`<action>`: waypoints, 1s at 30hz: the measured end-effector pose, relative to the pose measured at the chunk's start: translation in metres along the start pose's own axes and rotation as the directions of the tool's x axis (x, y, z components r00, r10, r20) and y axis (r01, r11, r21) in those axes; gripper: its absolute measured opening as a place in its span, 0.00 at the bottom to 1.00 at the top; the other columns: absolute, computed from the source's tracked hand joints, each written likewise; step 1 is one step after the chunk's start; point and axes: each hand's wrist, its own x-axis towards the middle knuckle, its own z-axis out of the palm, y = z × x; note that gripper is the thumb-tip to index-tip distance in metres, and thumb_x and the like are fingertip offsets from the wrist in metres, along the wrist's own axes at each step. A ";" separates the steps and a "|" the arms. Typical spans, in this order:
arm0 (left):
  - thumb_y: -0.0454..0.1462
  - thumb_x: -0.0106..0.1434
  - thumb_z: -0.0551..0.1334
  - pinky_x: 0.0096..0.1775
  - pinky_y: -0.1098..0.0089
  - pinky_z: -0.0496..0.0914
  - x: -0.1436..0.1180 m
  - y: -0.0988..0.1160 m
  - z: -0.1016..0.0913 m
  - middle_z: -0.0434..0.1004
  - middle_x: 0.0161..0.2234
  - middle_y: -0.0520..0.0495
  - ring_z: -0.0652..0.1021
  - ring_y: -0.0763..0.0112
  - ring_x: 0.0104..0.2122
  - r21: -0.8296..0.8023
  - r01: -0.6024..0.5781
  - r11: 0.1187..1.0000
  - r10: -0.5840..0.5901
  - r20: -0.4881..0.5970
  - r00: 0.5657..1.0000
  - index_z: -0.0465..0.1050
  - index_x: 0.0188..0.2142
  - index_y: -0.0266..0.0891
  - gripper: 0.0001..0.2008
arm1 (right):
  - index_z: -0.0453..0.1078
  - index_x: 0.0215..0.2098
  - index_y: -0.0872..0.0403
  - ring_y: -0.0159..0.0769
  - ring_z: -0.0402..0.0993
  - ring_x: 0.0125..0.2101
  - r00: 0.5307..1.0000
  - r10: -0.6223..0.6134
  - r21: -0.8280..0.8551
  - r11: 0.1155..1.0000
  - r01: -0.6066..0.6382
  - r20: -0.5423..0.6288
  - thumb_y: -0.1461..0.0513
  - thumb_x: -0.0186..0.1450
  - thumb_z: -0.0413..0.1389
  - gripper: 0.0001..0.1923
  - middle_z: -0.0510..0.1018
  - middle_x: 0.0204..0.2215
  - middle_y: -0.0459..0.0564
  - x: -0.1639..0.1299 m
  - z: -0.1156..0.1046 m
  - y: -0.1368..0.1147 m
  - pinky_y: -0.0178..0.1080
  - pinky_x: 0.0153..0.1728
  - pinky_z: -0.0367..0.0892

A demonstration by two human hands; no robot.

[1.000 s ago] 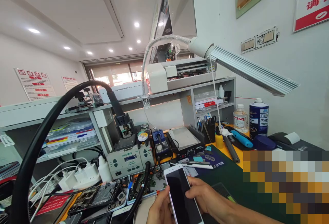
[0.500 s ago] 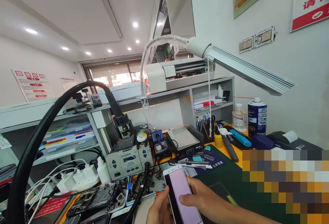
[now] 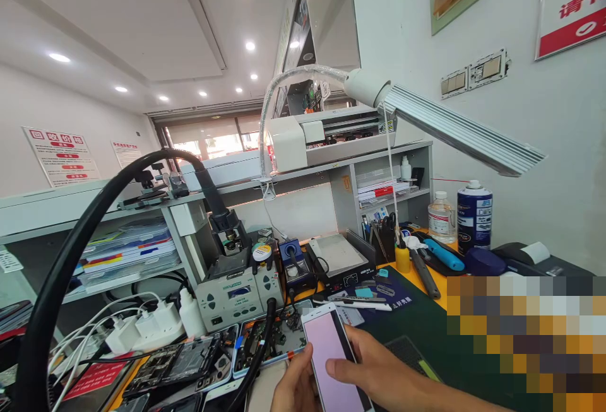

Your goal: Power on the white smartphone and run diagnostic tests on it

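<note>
A white smartphone point(image 3: 324, 341) is held up at the bottom centre, with a pale pink screen and a dark strip along its right side. My left hand point(image 3: 294, 382) grips its left edge, the thumb resting along the side. From the right, my right hand point(image 3: 374, 361) wraps the other edge, and its thumb lies over the screen. The fingers behind the phone are hidden. Just beyond it lies a tray of small parts point(image 3: 284, 336), close to a white tweezer-like tool point(image 3: 364, 304).
A grey soldering station point(image 3: 237, 298) with a thick black hose point(image 3: 89, 210) stands to the left. Opened phones point(image 3: 189, 361) lie in front of it. A flat heating plate point(image 3: 338, 254), a yellow bottle point(image 3: 402, 259) and a spray can point(image 3: 474, 216) stand behind. A lamp point(image 3: 464, 128) hangs overhead.
The dark strip on the phone's screen has gone from the left side to the right. My right thumb has shifted slightly left. The lamp's hanging cord has swung right.
</note>
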 end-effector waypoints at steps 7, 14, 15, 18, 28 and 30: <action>0.45 0.60 0.61 0.55 0.51 0.64 -0.002 0.000 0.006 0.80 0.43 0.37 0.72 0.48 0.53 -0.006 -0.034 0.999 0.034 -0.065 0.997 0.78 0.44 0.34 0.19 | 0.72 0.46 0.53 0.40 0.74 0.36 0.997 0.035 0.198 0.979 -0.049 0.075 0.61 0.60 0.54 0.16 0.77 0.32 0.48 0.002 -0.004 0.002 0.42 0.40 0.66; 0.48 0.58 0.60 0.53 0.54 0.65 0.005 -0.004 0.001 0.82 0.39 0.38 0.71 0.49 0.54 -0.005 -0.032 0.999 0.032 -0.075 0.997 0.76 0.46 0.34 0.23 | 0.72 0.46 0.54 0.40 0.74 0.35 0.997 -0.022 0.282 0.959 -0.001 0.078 0.59 0.61 0.53 0.16 0.77 0.30 0.48 0.005 -0.005 0.012 0.42 0.41 0.66; 0.48 0.59 0.60 0.53 0.54 0.65 0.005 -0.004 0.002 0.82 0.38 0.38 0.71 0.50 0.54 -0.005 -0.029 1.000 0.028 -0.080 0.996 0.76 0.47 0.34 0.23 | 0.72 0.46 0.54 0.41 0.74 0.36 0.997 -0.024 0.280 0.960 0.002 0.077 0.59 0.61 0.53 0.16 0.77 0.30 0.48 0.005 -0.005 0.012 0.43 0.41 0.66; 0.49 0.59 0.60 0.54 0.55 0.64 0.004 -0.003 0.004 0.82 0.37 0.39 0.72 0.50 0.53 -0.008 -0.017 1.000 0.016 -0.080 0.997 0.76 0.46 0.34 0.23 | 0.71 0.47 0.54 0.41 0.74 0.36 0.997 -0.022 0.275 0.962 0.001 0.076 0.59 0.62 0.52 0.16 0.78 0.32 0.49 0.004 -0.005 0.012 0.43 0.41 0.66; 0.50 0.58 0.60 0.53 0.53 0.64 0.008 -0.004 -0.003 0.82 0.38 0.36 0.74 0.48 0.51 0.011 0.010 1.000 -0.009 -0.053 0.999 0.74 0.49 0.31 0.28 | 0.71 0.48 0.55 0.40 0.75 0.36 0.999 0.016 0.144 0.989 -0.020 0.034 0.64 0.59 0.52 0.18 0.79 0.33 0.49 0.006 -0.005 0.008 0.40 0.38 0.65; 0.50 0.58 0.61 0.54 0.53 0.64 0.008 -0.004 -0.002 0.82 0.37 0.36 0.74 0.47 0.50 0.011 0.011 1.000 -0.011 -0.055 0.998 0.74 0.50 0.29 0.29 | 0.71 0.48 0.55 0.39 0.75 0.36 0.999 0.020 0.130 0.991 -0.023 0.029 0.66 0.58 0.52 0.19 0.79 0.32 0.49 0.005 -0.004 0.006 0.38 0.37 0.64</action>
